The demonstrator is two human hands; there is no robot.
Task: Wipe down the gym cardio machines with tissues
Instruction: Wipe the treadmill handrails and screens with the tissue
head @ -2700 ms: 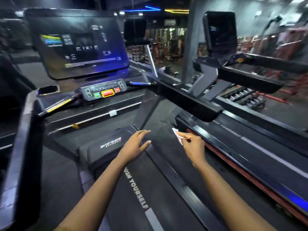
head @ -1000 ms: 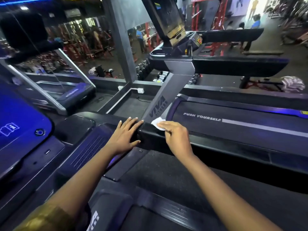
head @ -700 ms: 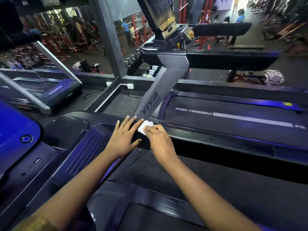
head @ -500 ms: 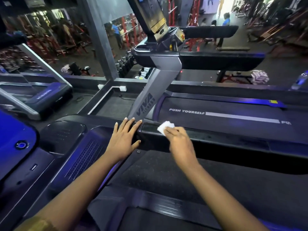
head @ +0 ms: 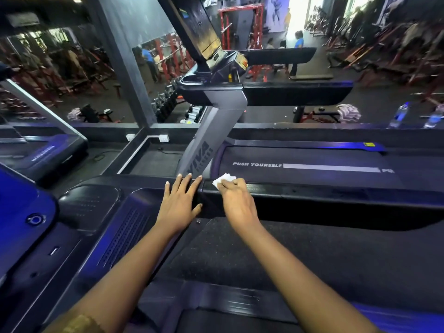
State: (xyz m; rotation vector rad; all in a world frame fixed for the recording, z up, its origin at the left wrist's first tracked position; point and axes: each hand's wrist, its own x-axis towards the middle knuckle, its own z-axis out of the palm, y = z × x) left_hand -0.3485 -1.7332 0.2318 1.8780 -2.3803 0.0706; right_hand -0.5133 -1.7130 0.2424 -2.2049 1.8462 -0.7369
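Note:
My right hand (head: 236,200) holds a small white tissue (head: 222,180) under its fingertips and presses it on the top of the black handrail (head: 324,192) of the treadmill I stand on. My left hand (head: 179,205) lies flat with straight fingers on the rail's left end, where it joins the dark console (head: 101,212). The tissue sticks out beyond the fingertips; the rest of it is hidden under the hand.
Beyond the rail stands a second treadmill with a "PUSH YOURSELF" belt (head: 312,167), a grey upright (head: 211,133) and a tilted screen (head: 194,27). Two water bottles (head: 418,115) stand at the far right. Weight racks and people fill the background.
My right hand has slid the tissue back and forth along the rail, first left towards my left hand, then right again. My left hand has stayed flat in place.

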